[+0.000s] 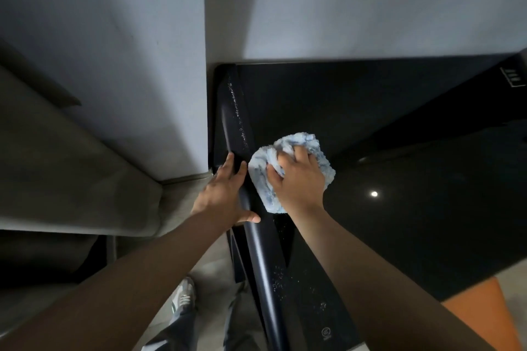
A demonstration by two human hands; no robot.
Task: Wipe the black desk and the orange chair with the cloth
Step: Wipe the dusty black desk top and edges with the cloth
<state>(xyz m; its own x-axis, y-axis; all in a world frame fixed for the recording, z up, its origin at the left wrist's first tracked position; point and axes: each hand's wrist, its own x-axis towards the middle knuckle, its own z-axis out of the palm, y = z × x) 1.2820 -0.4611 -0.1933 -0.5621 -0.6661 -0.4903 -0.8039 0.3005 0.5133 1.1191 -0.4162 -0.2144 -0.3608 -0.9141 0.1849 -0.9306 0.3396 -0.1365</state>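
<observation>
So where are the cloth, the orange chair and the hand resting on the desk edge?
blue cloth (315, 148): head view, fluffy top above the fingers.
orange chair (482, 319): head view, visible orange surface, bottom right.
left hand (224, 196): head view, back of the hand.

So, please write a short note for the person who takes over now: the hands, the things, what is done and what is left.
Right hand: pressing the blue cloth on the black desk, near its left edge.
Left hand: open, resting on the rounded left edge of the desk, holding nothing.
Orange chair: at the lower right, partly under the desk, untouched by either hand.
Done: cannot tell how much is wiped.
Left: white specks along the edge beyond the cloth and nearer the person; then the chair.
</observation>
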